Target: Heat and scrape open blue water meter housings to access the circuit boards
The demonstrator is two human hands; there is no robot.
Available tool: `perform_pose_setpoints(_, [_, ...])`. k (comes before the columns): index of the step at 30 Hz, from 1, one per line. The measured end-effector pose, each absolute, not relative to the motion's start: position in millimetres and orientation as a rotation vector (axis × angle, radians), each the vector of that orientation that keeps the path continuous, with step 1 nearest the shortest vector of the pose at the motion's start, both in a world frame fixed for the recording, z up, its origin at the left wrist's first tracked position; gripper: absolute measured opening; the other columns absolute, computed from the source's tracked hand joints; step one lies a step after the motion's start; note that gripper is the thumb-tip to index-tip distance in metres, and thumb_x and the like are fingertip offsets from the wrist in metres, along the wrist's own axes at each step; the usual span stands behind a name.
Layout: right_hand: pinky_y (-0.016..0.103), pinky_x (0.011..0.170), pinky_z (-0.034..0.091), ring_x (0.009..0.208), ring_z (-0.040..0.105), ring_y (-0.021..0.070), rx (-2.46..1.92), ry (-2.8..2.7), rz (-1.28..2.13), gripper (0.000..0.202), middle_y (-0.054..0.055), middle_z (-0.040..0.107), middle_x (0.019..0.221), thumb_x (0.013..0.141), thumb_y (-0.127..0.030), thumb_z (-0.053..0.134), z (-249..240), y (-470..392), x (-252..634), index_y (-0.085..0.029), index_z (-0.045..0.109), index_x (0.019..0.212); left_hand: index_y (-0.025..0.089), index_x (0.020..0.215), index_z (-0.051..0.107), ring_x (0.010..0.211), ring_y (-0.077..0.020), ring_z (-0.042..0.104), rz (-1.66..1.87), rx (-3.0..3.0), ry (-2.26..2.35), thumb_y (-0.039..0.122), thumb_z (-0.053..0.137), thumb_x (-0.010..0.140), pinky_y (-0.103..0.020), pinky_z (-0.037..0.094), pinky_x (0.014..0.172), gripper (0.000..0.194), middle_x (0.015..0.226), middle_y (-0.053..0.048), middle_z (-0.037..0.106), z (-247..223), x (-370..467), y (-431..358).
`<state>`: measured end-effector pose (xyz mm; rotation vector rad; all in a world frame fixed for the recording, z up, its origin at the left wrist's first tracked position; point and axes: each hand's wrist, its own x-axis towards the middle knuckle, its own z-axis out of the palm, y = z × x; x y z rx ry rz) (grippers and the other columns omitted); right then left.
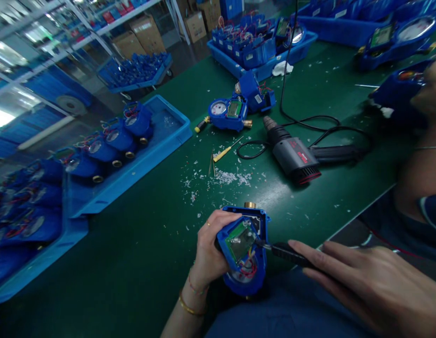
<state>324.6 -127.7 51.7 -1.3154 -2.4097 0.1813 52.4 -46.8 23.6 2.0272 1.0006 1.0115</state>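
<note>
My left hand (210,246) is wrapped round the left side of an opened blue water meter (262,272) near the table's front edge. Tilted over the meter's body is its blue-framed cover, and the green circuit board (235,241) inside it shows, with red and yellow wires below. A brass fitting (250,205) sticks out at the far end. In my right hand (358,277) is a black-handled tool (290,253) with a thin metal tip, its fingers closed along the handle. That tip meets the right edge of the board; its exact shape is blurred.
Beyond the meter lie white scraps (232,177), a yellow-handled screwdriver (223,154) and a corded heat gun (291,155). Another meter (228,112) sits farther back. Blue trays (140,176) of meters line the left; another tray (263,70) stands behind. At right is another person's arm (420,164).
</note>
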Motion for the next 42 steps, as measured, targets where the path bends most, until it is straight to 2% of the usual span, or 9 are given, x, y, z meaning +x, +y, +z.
perform_pose_setpoints(6, [0.025, 0.037, 0.049, 0.051, 0.064, 0.0146, -1.267, -2.425, 0.085, 0.039, 0.001, 0.063, 0.075, 0.104, -0.028, 0.036, 43.2, -139.4, 315.2, -0.012, 0.053, 0.136, 0.021, 0.115, 0.066, 0.092, -0.0229, 0.066, 1.045, 2.025, 1.041, 0.024, 0.085, 0.070, -0.037, 0.056, 0.081, 0.049, 0.102, -0.007, 0.071, 23.1, 54.0, -49.0])
perform_pose_setpoints(17, [0.023, 0.043, 0.050, 0.054, 0.062, 0.0132, -1.285, -2.398, -0.039, 0.042, 0.001, 0.060, 0.077, 0.106, -0.029, 0.035, 20.3, -149.7, 311.8, -0.013, 0.045, 0.143, 0.021, 0.115, 0.066, 0.092, -0.0237, 0.065, 1.070, 2.044, 1.083, 0.027, 0.085, 0.069, -0.038, 0.056, 0.080, 0.050, 0.101, -0.008, 0.071, 18.8, 51.0, -52.8])
perform_pose_setpoints(21, [0.023, 0.043, 0.049, 0.049, 0.059, 0.0124, -1.343, -2.358, -0.040, 0.048, -0.002, 0.058, 0.073, 0.105, -0.028, 0.038, 10.0, -149.2, 308.3, -0.016, 0.036, 0.152, 0.021, 0.115, 0.065, 0.092, -0.0231, 0.065, 1.089, 2.052, 1.078, 0.026, 0.085, 0.069, -0.037, 0.056, 0.080, 0.051, 0.102, -0.007, 0.071, 18.5, 51.1, -53.9])
perform_pose_setpoints(26, [0.024, 0.068, 0.060, 0.088, 0.073, 0.0176, -1.347, -2.190, 0.203, 0.057, 0.006, 0.073, 0.109, 0.102, -0.022, 0.043, 15.3, -142.5, 325.0, -0.024, 0.029, 0.157, 0.021, 0.116, 0.065, 0.091, -0.0234, 0.066, 1.081, 2.070, 1.073, 0.028, 0.084, 0.071, -0.039, 0.056, 0.082, 0.050, 0.101, -0.007, 0.072, 19.6, 51.1, -53.8])
perform_pose_setpoints(31, [0.024, 0.077, 0.061, 0.097, 0.073, 0.0181, -1.288, -2.184, 0.208, 0.056, 0.005, 0.072, 0.119, 0.100, -0.022, 0.046, 34.7, -124.2, 347.1, -0.027, 0.034, 0.155, 0.021, 0.115, 0.064, 0.093, -0.0242, 0.066, 1.065, 2.061, 1.086, 0.031, 0.086, 0.068, -0.039, 0.056, 0.083, 0.053, 0.103, -0.008, 0.071, 18.5, 49.5, -53.5])
perform_pose_setpoints(33, [0.022, 0.069, 0.059, 0.090, 0.073, 0.0161, -1.260, -2.259, 0.196, 0.054, 0.006, 0.073, 0.111, 0.103, -0.023, 0.042, 41.0, -118.1, 352.9, -0.026, 0.033, 0.155, 0.021, 0.116, 0.064, 0.093, -0.0243, 0.066, 1.058, 2.056, 1.083, 0.031, 0.086, 0.068, -0.039, 0.056, 0.083, 0.054, 0.103, -0.008, 0.070, 18.6, 49.6, -53.8])
perform_pose_setpoints(36, [0.021, 0.053, 0.050, 0.066, 0.066, 0.0118, -1.240, -2.417, 0.152, 0.051, 0.004, 0.068, 0.091, 0.104, -0.027, 0.042, 47.8, -111.4, 361.6, -0.021, 0.036, 0.154, 0.021, 0.118, 0.063, 0.095, -0.0247, 0.065, 1.031, 2.050, 1.074, 0.031, 0.085, 0.069, -0.040, 0.055, 0.085, 0.055, 0.104, -0.009, 0.070, 19.4, 50.2, -54.3])
perform_pose_setpoints(39, [0.025, 0.050, 0.043, 0.056, 0.056, 0.0107, -1.213, -2.575, -0.013, 0.048, 0.000, 0.060, 0.081, 0.104, -0.035, 0.042, 54.2, -105.1, 371.3, -0.023, 0.041, 0.151, 0.021, 0.119, 0.062, 0.100, -0.0257, 0.064, 1.020, 2.023, 1.061, 0.033, 0.086, 0.068, -0.045, 0.052, 0.094, 0.058, 0.105, -0.008, 0.068, 18.7, 49.7, -53.8])
perform_pose_setpoints(42, [0.028, 0.049, 0.039, 0.055, 0.054, 0.0112, -1.172, -2.668, -0.166, 0.047, -0.002, 0.056, 0.078, 0.104, -0.041, 0.040, 60.5, -98.0, 378.7, -0.030, 0.043, 0.150, 0.021, 0.119, 0.059, 0.102, -0.0258, 0.064, 1.029, 1.916, 1.010, 0.035, 0.087, 0.067, -0.046, 0.050, 0.098, 0.061, 0.108, -0.008, 0.067, 16.0, 47.6, -51.9])
